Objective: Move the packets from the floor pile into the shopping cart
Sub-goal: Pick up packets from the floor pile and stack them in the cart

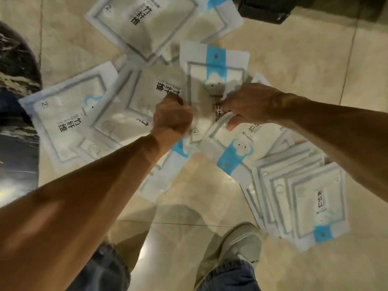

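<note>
Several flat white packets with blue bands and black print lie scattered on the tiled floor (pixel 189 206). My left hand (pixel 171 117) is curled into a fist at the edge of a packet (pixel 144 95) in the middle of the pile. My right hand (pixel 249 103) pinches the upper edge of a packet with a blue cartoon band (pixel 231 152), thumb under it. Between the two hands lies an upright packet (pixel 214 66). A stack of packets (pixel 302 198) sits at the right. The shopping cart is not in view.
My shoe (pixel 241 244) and jeans legs stand at the bottom. A dark marbled surface (pixel 14 101) runs along the left edge. A black object (pixel 266 9) sits at the top right. More packets (pixel 142 24) lie at the top.
</note>
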